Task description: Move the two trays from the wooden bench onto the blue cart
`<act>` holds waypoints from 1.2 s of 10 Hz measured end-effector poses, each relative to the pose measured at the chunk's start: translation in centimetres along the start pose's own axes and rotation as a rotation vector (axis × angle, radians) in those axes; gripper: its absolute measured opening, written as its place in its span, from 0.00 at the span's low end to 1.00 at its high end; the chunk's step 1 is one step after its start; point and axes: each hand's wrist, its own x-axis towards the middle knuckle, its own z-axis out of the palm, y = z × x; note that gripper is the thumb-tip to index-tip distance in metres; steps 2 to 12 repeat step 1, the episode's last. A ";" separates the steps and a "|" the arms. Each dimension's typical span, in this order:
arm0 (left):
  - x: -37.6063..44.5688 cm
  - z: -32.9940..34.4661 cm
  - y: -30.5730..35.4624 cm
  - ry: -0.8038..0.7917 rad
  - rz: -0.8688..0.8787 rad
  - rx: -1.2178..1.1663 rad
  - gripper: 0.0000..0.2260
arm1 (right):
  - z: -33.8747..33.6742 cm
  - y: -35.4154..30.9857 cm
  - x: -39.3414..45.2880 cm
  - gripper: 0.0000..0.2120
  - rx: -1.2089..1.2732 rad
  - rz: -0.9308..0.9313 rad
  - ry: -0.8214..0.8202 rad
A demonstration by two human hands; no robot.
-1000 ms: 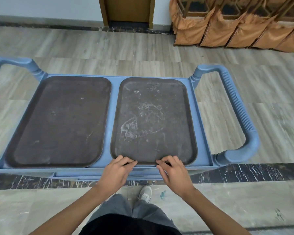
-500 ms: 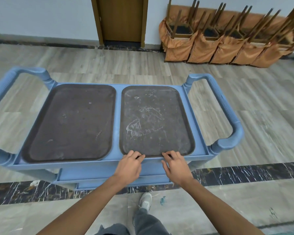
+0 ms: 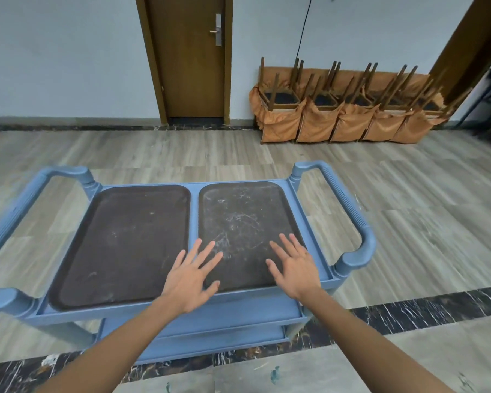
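Observation:
Two dark brown trays lie flat side by side on the top shelf of the blue cart [image 3: 194,304]. The left tray [image 3: 122,242] is plain; the right tray [image 3: 244,219] has white scratch marks. My left hand [image 3: 192,275] hovers over the near left corner of the right tray, fingers spread, holding nothing. My right hand [image 3: 295,263] hovers over that tray's near right part, also spread and empty. The wooden bench is out of view.
The cart has looped blue handles at its left end [image 3: 20,205] and right end [image 3: 349,211] and lower shelves beneath. A brown door [image 3: 190,58] is in the far wall. Several upturned chairs with orange covers [image 3: 349,109] line the wall at right.
Both hands let go of the right tray's near rim and lifted with fingers spread. My head rose, showing more of the room.

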 end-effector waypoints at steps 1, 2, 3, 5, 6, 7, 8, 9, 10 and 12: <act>2.0 -4.1 -1.4 0.009 -0.044 0.097 0.33 | -3.8 0.2 2.2 0.31 -0.044 0.007 0.035; 2.0 -4.1 -1.4 0.009 -0.044 0.097 0.33 | -3.8 0.2 2.2 0.31 -0.044 0.007 0.035; 2.0 -4.1 -1.4 0.009 -0.044 0.097 0.33 | -3.8 0.2 2.2 0.31 -0.044 0.007 0.035; 2.0 -4.1 -1.4 0.009 -0.044 0.097 0.33 | -3.8 0.2 2.2 0.31 -0.044 0.007 0.035; 2.0 -4.1 -1.4 0.009 -0.044 0.097 0.33 | -3.8 0.2 2.2 0.31 -0.044 0.007 0.035; 2.0 -4.1 -1.4 0.009 -0.044 0.097 0.33 | -3.8 0.2 2.2 0.31 -0.044 0.007 0.035; 2.0 -4.1 -1.4 0.009 -0.044 0.097 0.33 | -3.8 0.2 2.2 0.31 -0.044 0.007 0.035; 2.0 -4.1 -1.4 0.009 -0.044 0.097 0.33 | -3.8 0.2 2.2 0.31 -0.044 0.007 0.035; 2.0 -4.1 -1.4 0.009 -0.044 0.097 0.33 | -3.8 0.2 2.2 0.31 -0.044 0.007 0.035; 2.0 -4.1 -1.4 0.009 -0.044 0.097 0.33 | -3.8 0.2 2.2 0.31 -0.044 0.007 0.035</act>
